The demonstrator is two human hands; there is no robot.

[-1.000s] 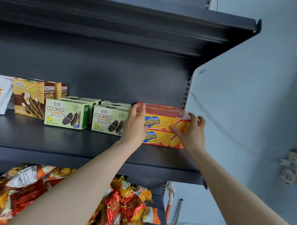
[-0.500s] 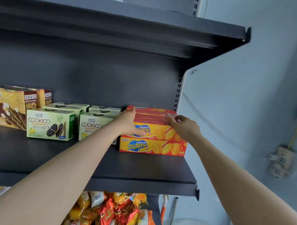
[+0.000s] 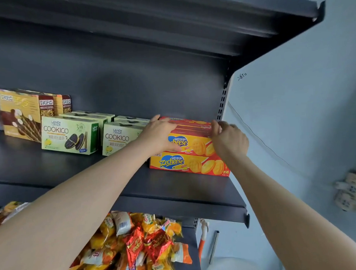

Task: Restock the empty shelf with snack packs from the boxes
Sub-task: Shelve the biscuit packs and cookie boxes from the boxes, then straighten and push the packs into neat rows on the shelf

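Observation:
Two red-and-yellow Zecheese cracker boxes are stacked at the right end of the dark shelf. The lower box lies flat on the shelf. My left hand grips the left end of the upper box, fingers on its top and thumb on its front. My right hand holds the upper box's right end with curled fingers. To the left stand green Cookico boxes and brown egg-roll boxes.
The upper shelf overhangs closely above. A light wall bounds the shelf on the right, with a power socket lower down. Bagged snacks fill the shelf below.
The upper Zecheese box went further back onto the lower one. My right hand shifted from the box's front to its top right corner. The view drifted slightly.

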